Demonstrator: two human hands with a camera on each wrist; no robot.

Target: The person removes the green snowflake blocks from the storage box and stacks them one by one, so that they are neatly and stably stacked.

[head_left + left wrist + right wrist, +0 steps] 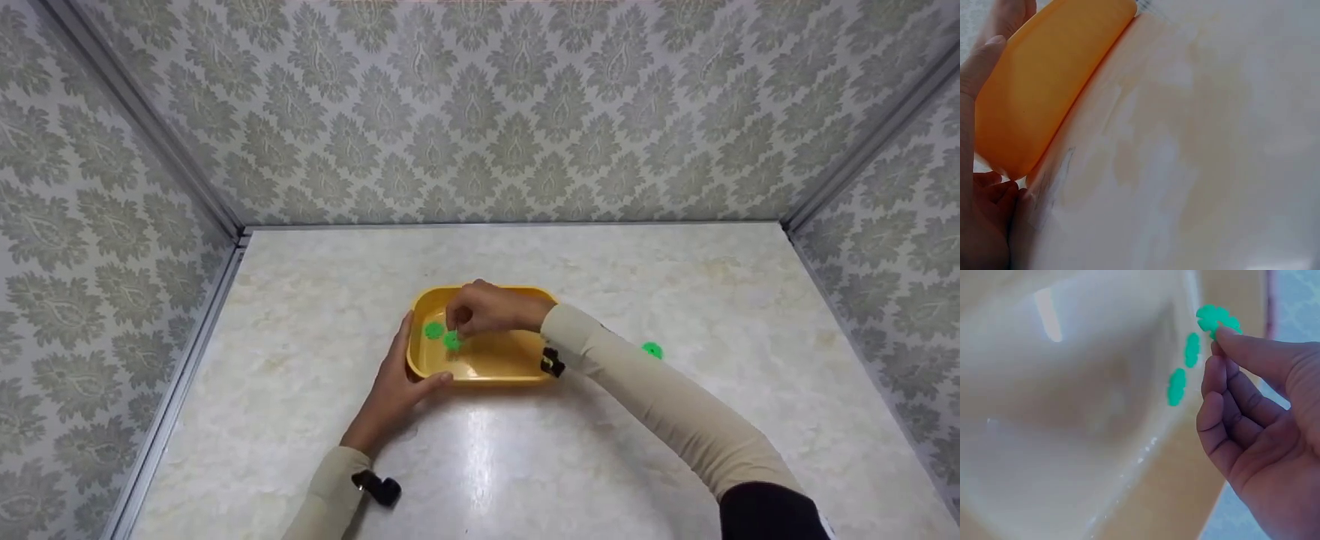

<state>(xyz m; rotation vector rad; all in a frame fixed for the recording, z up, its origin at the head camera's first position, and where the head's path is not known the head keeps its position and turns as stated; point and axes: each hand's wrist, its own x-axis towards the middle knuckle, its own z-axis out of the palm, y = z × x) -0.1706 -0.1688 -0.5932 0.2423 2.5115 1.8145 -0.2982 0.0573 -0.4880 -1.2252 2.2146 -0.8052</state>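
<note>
A yellow plastic tray with rounded corners sits on the table. My left hand holds its left end, the thumb at the near rim and the other fingers around the side. Over the inside of the tray, my right hand pinches a small green notched disc between thumb and forefinger, with the remaining fingers curled. Another green disc lies on the tray floor at the left. In the right wrist view, two green shapes show beyond the fingertips, inside the tray.
One more green disc lies on the pale marbled table, right of the tray and beside my right sleeve. Patterned wall panels stand along the back and both sides of the table.
</note>
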